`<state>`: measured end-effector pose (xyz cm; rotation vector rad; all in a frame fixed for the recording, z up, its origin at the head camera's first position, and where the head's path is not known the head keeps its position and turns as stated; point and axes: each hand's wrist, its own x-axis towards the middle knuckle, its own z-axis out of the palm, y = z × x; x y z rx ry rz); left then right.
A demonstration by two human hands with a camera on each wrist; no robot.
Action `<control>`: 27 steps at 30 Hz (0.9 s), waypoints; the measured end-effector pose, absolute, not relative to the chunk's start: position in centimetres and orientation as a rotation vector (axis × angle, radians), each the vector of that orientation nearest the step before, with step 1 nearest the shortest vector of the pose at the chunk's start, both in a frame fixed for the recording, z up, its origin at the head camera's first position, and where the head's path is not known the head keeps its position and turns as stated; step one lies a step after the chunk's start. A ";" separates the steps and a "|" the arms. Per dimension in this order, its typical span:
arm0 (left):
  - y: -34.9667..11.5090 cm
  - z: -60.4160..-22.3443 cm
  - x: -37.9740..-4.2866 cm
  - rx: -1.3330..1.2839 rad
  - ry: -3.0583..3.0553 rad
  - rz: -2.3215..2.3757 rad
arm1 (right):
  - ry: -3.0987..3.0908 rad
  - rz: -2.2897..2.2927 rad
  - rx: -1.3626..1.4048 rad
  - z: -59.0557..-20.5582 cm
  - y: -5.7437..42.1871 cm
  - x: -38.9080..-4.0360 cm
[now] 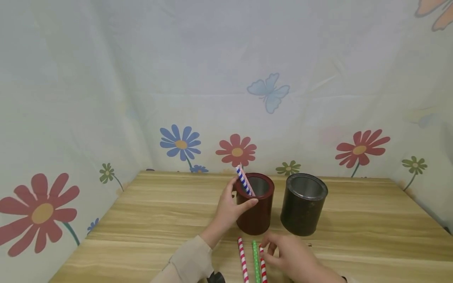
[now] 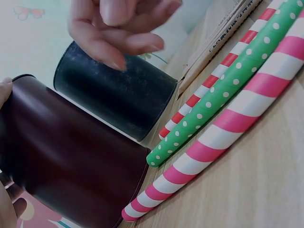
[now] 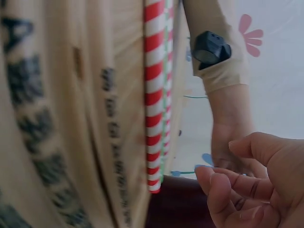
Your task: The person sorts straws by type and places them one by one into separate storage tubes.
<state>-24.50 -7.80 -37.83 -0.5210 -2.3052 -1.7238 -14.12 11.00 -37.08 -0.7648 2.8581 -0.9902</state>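
My left hand (image 1: pixel 228 208) holds a dark red can (image 1: pixel 255 216) at its left side, the thumb across the front near the rim. A blue-and-white striped paper straw (image 1: pixel 243 181) leans in that can, with a pale pink one beside it. On the table in front lie a pink-and-white striped straw (image 1: pixel 242 259), a green straw with white dots (image 1: pixel 255 259) and a red-and-white striped straw (image 1: pixel 263 269). Close over the red-striped one is my right hand (image 1: pixel 291 253), its fingers loosely bent with nothing between them.
A black can (image 1: pixel 304 212) stands upright right of the dark red one. Long paper-wrapped sticks with printed writing (image 3: pixel 92 95) lie beside the red-striped straw, mostly hidden by the right hand in the head view. Behind the table hangs a flowered cloth (image 1: pixel 212 78).
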 end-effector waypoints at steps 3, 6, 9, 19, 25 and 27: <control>-7.8 -37.9 -24.4 -0.519 -2.313 -1.725 | 2.871 -0.912 -0.696 -37.7 10.9 -14.1; -7.7 -37.9 -24.4 -0.520 -2.317 -1.726 | 2.897 -0.846 -0.670 -38.3 10.8 -14.1; -7.8 -37.8 -24.4 -0.513 -2.316 -1.724 | 2.944 -0.783 -0.687 -38.8 10.6 -14.2; -8.0 -37.7 -24.4 -0.514 -2.319 -1.727 | 2.952 -0.667 -0.664 -39.4 10.1 -14.3; -7.9 -37.7 -24.4 -0.507 -2.327 -1.735 | 3.022 -0.594 -0.679 -39.7 9.8 -14.3; -8.0 -37.7 -24.4 -0.502 -2.333 -1.737 | 3.047 -0.565 -0.681 -39.8 9.7 -14.3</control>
